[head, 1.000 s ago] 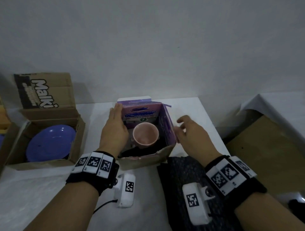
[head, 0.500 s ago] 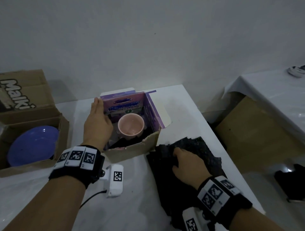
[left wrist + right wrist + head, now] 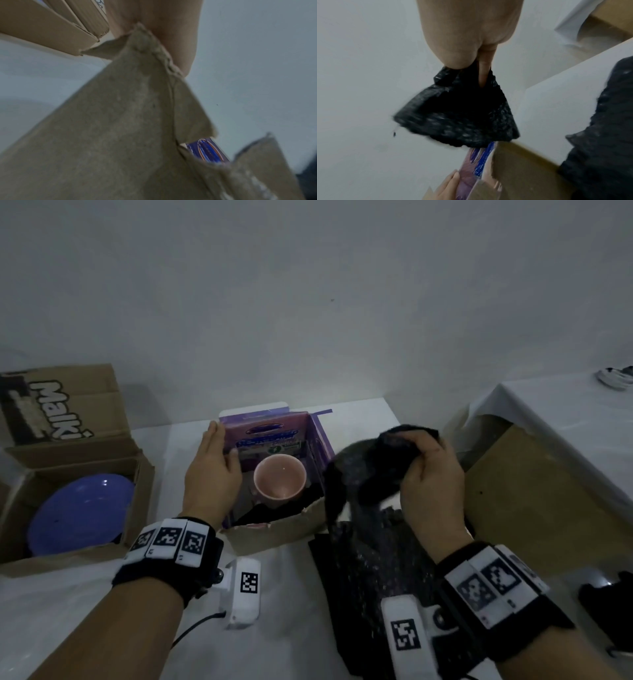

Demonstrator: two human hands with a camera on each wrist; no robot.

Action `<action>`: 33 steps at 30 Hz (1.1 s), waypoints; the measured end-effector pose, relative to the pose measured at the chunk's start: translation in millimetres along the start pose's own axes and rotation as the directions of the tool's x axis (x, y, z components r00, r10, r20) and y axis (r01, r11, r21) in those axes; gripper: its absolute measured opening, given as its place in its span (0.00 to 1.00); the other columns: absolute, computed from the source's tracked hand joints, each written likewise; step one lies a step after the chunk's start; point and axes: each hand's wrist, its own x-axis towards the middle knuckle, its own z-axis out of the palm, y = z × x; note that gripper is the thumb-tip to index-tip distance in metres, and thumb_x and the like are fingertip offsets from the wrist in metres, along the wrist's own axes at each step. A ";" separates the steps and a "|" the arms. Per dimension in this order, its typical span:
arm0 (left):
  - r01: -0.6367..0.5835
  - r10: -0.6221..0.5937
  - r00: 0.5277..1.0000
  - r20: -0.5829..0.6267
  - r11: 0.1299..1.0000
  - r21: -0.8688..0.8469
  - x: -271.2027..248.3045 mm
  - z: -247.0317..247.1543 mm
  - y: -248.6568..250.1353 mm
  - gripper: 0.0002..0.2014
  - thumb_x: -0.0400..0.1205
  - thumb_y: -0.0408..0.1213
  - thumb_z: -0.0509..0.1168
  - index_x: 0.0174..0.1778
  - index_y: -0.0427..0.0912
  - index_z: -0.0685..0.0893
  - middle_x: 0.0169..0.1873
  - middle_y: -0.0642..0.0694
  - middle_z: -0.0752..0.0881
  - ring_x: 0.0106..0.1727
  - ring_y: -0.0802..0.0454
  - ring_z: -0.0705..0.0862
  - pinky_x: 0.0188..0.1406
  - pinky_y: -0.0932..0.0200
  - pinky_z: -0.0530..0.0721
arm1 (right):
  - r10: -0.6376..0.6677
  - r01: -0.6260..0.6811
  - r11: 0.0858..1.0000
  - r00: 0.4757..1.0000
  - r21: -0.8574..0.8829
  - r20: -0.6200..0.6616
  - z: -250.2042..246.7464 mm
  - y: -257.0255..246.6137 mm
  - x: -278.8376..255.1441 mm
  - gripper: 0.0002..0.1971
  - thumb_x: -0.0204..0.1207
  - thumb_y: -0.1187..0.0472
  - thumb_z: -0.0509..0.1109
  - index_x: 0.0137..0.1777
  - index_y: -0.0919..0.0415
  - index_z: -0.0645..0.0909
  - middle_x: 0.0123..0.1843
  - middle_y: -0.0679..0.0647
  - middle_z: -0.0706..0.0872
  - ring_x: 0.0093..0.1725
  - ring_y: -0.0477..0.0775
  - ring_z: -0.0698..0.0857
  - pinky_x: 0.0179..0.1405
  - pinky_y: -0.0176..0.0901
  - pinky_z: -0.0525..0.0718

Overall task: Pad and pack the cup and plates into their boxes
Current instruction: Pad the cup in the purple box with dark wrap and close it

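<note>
A pink cup (image 3: 279,477) stands upright in a small purple-printed box (image 3: 274,534) on black padding (image 3: 270,513). My left hand (image 3: 212,474) holds the box's left wall, fingers outside and thumb over the rim; the left wrist view shows that box's cardboard (image 3: 128,121) close up. My right hand (image 3: 428,481) grips a crumpled sheet of black bubble wrap (image 3: 370,470), lifted just right of the box. In the right wrist view the sheet (image 3: 458,115) hangs above the box's edge (image 3: 522,169). A blue plate (image 3: 78,508) lies in a brown carton (image 3: 142,474) at the left.
A pile of black wrap (image 3: 370,570) lies on the white table in front of the small box. To the right, past a gap, stands a second white-clothed table (image 3: 565,422) with a brown board (image 3: 534,501) under it. The wall is close behind.
My right hand left the box's right side, dropped onto the wrap pile, took a sheet and raised it beside the box. My left hand stayed on the box's left wall.
</note>
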 end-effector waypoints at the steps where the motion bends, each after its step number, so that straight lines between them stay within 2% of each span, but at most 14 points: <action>1: -0.003 0.003 1.000 -0.003 1.000 -0.014 -0.4 -0.3 0.3 0.26 0.87 0.41 0.54 0.81 0.40 0.60 0.81 0.43 0.62 0.82 0.48 0.59 0.79 0.55 0.57 | -0.004 0.005 0.999 1.000 0.041 -0.013 5.4 -8.4 1.7 0.22 0.77 0.77 0.56 0.64 0.58 0.80 0.63 0.60 0.76 0.57 0.53 0.78 0.60 0.29 0.71; 3: -0.012 0.013 1.000 0.010 0.999 -0.040 -1.4 -1.4 0.5 0.28 0.87 0.49 0.50 0.81 0.41 0.61 0.81 0.43 0.62 0.82 0.49 0.59 0.79 0.54 0.57 | -0.036 0.033 0.996 0.999 0.085 0.034 20.5 -22.6 1.6 0.26 0.78 0.76 0.56 0.74 0.58 0.72 0.69 0.59 0.70 0.61 0.49 0.76 0.65 0.33 0.72; 6: -0.058 0.060 0.998 0.026 0.996 -0.065 -3.7 -2.7 0.1 0.34 0.84 0.60 0.46 0.81 0.42 0.61 0.81 0.44 0.62 0.83 0.49 0.56 0.80 0.52 0.56 | -0.096 0.082 0.993 0.977 0.081 0.190 45.1 -34.2 -3.7 0.28 0.80 0.74 0.56 0.79 0.55 0.65 0.74 0.59 0.65 0.57 0.58 0.80 0.59 0.41 0.80; 8: -0.134 0.135 0.991 0.006 0.987 -0.091 -5.3 -4.5 1.0 0.38 0.81 0.66 0.45 0.81 0.43 0.60 0.81 0.44 0.63 0.83 0.48 0.56 0.80 0.52 0.57 | -0.116 0.094 0.992 0.954 0.089 0.278 58.8 -37.9 -5.3 0.27 0.81 0.71 0.56 0.80 0.54 0.64 0.76 0.57 0.64 0.60 0.59 0.78 0.59 0.36 0.75; 11: -0.249 0.256 0.966 0.029 0.956 -0.152 -8.5 -10.0 6.6 0.41 0.75 0.68 0.50 0.82 0.49 0.57 0.80 0.48 0.65 0.80 0.50 0.62 0.76 0.57 0.62 | -0.104 0.061 0.990 0.921 0.126 0.374 72.2 -44.3 -4.2 0.25 0.82 0.70 0.56 0.79 0.56 0.65 0.77 0.56 0.66 0.72 0.53 0.71 0.66 0.25 0.63; 13: -0.281 0.301 0.948 0.104 0.944 -0.171 -10.8 -14.2 13.0 0.44 0.72 0.68 0.58 0.82 0.58 0.51 0.78 0.53 0.67 0.76 0.53 0.69 0.70 0.57 0.72 | -0.077 0.011 0.990 0.880 0.143 0.469 78.7 -46.4 -1.6 0.24 0.81 0.70 0.56 0.77 0.57 0.68 0.75 0.56 0.72 0.73 0.54 0.72 0.71 0.30 0.64; 15: -0.304 0.321 0.934 0.154 0.944 -0.126 -12.9 -17.2 19.8 0.44 0.74 0.60 0.66 0.79 0.70 0.45 0.75 0.55 0.73 0.68 0.50 0.79 0.61 0.54 0.81 | -0.080 -0.028 0.984 0.809 0.174 0.583 83.7 -48.4 1.4 0.23 0.80 0.71 0.57 0.74 0.54 0.72 0.71 0.53 0.79 0.70 0.53 0.76 0.74 0.41 0.71; 17: -0.356 0.361 0.928 0.092 0.932 -0.068 -13.6 -17.5 19.8 0.41 0.79 0.43 0.66 0.77 0.74 0.48 0.70 0.53 0.78 0.60 0.45 0.83 0.51 0.52 0.83 | -0.111 -0.053 0.963 0.815 0.263 0.569 85.7 -48.0 5.5 0.22 0.76 0.73 0.58 0.65 0.51 0.78 0.62 0.49 0.84 0.64 0.48 0.81 0.70 0.43 0.77; 19: -0.404 0.402 0.915 -0.037 0.913 -0.055 -13.3 -17.0 14.4 0.37 0.77 0.29 0.61 0.77 0.67 0.60 0.65 0.50 0.80 0.57 0.46 0.82 0.48 0.51 0.85 | -0.060 -0.053 0.967 0.903 0.248 0.426 84.3 -41.8 12.1 0.20 0.73 0.73 0.61 0.56 0.49 0.79 0.54 0.47 0.84 0.55 0.46 0.83 0.59 0.38 0.80; 21: -0.402 0.385 0.910 -0.155 0.911 -0.097 -11.9 -13.9 6.0 0.33 0.73 0.21 0.59 0.70 0.57 0.77 0.61 0.51 0.80 0.59 0.51 0.81 0.55 0.54 0.84 | -0.015 0.004 0.999 0.955 0.037 0.296 81.4 -29.7 18.1 0.17 0.73 0.70 0.65 0.55 0.48 0.78 0.56 0.49 0.78 0.55 0.51 0.80 0.56 0.42 0.80; 24: -0.384 0.367 0.908 -0.201 0.922 -0.049 -6.2 -10.4 4.8 0.25 0.70 0.15 0.60 0.52 0.45 0.89 0.61 0.45 0.80 0.59 0.48 0.81 0.58 0.56 0.82 | 0.068 0.042 0.972 0.892 -0.231 0.448 81.9 -8.5 19.0 0.26 0.73 0.65 0.69 0.71 0.49 0.72 0.73 0.53 0.70 0.68 0.59 0.73 0.67 0.57 0.76; 27: -0.361 0.370 0.928 -0.054 0.924 0.129 1.0 -11.8 14.4 0.16 0.73 0.19 0.63 0.51 0.37 0.88 0.65 0.39 0.77 0.57 0.39 0.82 0.51 0.48 0.85 | 0.111 0.016 0.975 0.828 -0.222 0.549 83.8 3.2 13.1 0.30 0.75 0.66 0.65 0.76 0.48 0.67 0.71 0.55 0.77 0.65 0.60 0.78 0.62 0.51 0.79; 30: -0.305 0.226 0.943 0.243 0.878 0.370 -0.2 -13.7 26.8 0.13 0.80 0.35 0.59 0.55 0.36 0.86 0.66 0.41 0.73 0.58 0.40 0.78 0.47 0.47 0.82 | 0.156 -0.083 0.985 0.806 -0.152 0.572 84.8 6.8 11.3 0.25 0.77 0.68 0.61 0.73 0.48 0.71 0.60 0.56 0.85 0.57 0.59 0.83 0.48 0.40 0.77; 33: -0.304 0.020 0.880 0.474 0.792 0.530 -2.6 -8.1 33.9 0.20 0.85 0.47 0.49 0.61 0.38 0.79 0.63 0.41 0.77 0.57 0.41 0.79 0.49 0.50 0.76 | 0.183 -0.092 0.979 0.794 -0.182 0.579 88.9 7.0 8.4 0.20 0.79 0.68 0.58 0.68 0.52 0.74 0.57 0.58 0.85 0.55 0.60 0.82 0.45 0.40 0.73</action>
